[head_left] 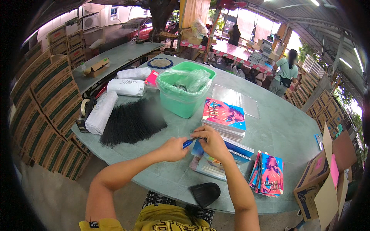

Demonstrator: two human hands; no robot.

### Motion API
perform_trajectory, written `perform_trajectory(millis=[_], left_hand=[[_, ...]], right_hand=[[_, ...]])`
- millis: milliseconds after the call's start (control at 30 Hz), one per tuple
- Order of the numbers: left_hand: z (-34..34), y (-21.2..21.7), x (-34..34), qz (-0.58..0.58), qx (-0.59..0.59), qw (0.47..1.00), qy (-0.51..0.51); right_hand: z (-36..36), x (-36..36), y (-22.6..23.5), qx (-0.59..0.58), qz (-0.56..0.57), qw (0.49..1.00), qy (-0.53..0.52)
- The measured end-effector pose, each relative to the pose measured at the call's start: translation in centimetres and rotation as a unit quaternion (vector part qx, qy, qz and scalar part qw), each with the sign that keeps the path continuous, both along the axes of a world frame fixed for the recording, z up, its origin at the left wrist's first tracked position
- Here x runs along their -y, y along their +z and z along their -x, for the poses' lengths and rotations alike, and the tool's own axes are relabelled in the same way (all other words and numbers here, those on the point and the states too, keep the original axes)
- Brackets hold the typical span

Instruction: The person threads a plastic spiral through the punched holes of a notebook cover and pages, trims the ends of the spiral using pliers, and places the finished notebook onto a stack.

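Daylight bright from the open sides ahead of me | soft shadows | edges bent, dark rim | black pile blurred

An open-sided shed under a metal roof (293, 11) with strip lights (345, 63) holds a round grey-green desk (285, 127) on a concrete floor (50, 192). Stacked cardboard boxes (42, 100) line the left; daylight enters beyond.

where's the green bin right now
In the head view, the green bin stands on the table past the hands, left of the notebook stack, right of the black spiral coils.
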State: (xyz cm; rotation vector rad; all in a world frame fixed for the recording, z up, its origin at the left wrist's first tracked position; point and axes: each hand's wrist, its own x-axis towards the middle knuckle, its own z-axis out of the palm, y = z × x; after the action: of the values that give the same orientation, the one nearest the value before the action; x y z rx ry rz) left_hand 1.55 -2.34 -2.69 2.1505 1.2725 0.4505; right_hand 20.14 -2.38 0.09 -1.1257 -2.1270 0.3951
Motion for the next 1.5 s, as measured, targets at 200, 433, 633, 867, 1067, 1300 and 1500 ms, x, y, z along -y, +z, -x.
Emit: perform_trajectory(millis=[200, 433, 633, 867, 1067, 1300, 1500], left_hand=[[0.6, 0.3, 0.3, 0.358, 0.237, 0.903, -0.021], [0.5, -0.7, -0.3, 0.110, 0.056, 0.992, -0.023], [0.4, 1.0, -1.7, 0.079, 0.235, 0.968, 0.033], [1.0, 1.8, -10.1, -0.016, 0.160, 0.986, 0.048], [1.0, 11.2, -15.2, -0.175, 0.258, 0.933, 0.180], [3.6, -1.5, -7.6, -0.345, -0.024, 0.938, 0.011], [7.4, -10.4, -4.4, -0.247, -0.110, 0.963, 0.009]], right_hand=[[0.1, 0.2, -0.3, -0.010, 0.017, 0.990, -0.143], [0.3, 0.4, -0.8, -0.023, -0.027, 0.989, -0.141], [-0.3, 1.3, -0.9, 0.007, -0.022, 0.998, -0.059], [-1.4, 6.4, 0.7, 0.094, -0.048, 0.988, -0.109], [-6.0, 7.5, -3.0, 0.221, -0.118, 0.950, -0.187], [-17.4, 13.2, 6.0, -0.093, -0.105, 0.876, -0.462], [-27.7, 20.8, 6.9, 0.011, -0.029, 0.948, -0.316]])
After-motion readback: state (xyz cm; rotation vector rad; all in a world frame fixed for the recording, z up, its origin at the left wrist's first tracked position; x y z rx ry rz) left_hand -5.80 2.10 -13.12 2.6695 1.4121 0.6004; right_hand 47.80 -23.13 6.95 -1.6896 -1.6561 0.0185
